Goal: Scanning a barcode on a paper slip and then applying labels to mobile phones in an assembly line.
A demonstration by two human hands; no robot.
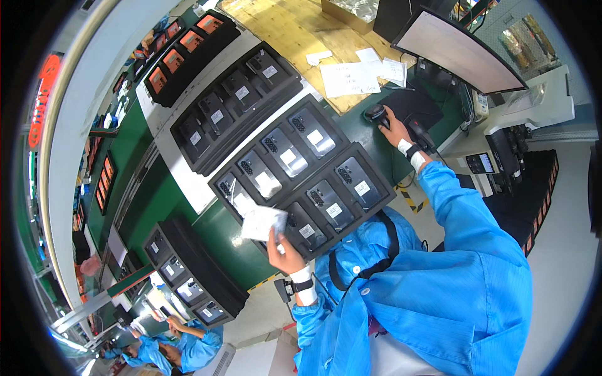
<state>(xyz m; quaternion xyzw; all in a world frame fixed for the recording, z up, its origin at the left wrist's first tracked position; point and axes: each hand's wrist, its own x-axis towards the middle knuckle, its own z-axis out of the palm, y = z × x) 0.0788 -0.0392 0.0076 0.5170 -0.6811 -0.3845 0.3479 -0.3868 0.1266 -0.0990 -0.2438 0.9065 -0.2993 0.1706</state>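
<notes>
My left hand (285, 254) is closed on a white sheet or small pouch (263, 224); which of the two I cannot tell. It hangs over the left corner of a black foam tray (352, 151) and hides part of it. Dark smartphones (330, 205) with white labels lie in two rows of tray slots, camera side up. Off to the right, my right hand (395, 130) wraps round a black handheld scanner (375, 114), held over the bench edge beside a black mat (411, 103).
Further trays of phones stand at the back (235, 103) and at the lower left (194, 276). Papers (349, 79) lie on a wooden board (276, 19). A monitor (461, 50) stands at the far right. Co-workers in blue sleeves (200, 344) work at the lower left.
</notes>
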